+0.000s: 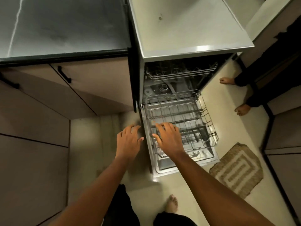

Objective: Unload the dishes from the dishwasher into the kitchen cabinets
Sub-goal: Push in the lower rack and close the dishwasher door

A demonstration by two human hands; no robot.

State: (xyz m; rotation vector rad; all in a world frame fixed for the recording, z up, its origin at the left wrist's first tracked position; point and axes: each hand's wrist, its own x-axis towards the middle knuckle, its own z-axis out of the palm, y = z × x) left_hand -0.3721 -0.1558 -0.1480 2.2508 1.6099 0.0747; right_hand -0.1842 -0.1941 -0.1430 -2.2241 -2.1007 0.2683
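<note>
The right hand, fingers spread and empty, hovered over the pulled-out, dishless grey wire lower rack; the left hand was open beside it.

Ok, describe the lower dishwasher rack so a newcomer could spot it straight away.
Find the open dishwasher under the pale countertop. On its lowered door sits the lower rack, pulled out over the floor, with the right hand above it. Unlike the upper rack, tucked inside the machine, it stands fully out and looks empty.
</note>
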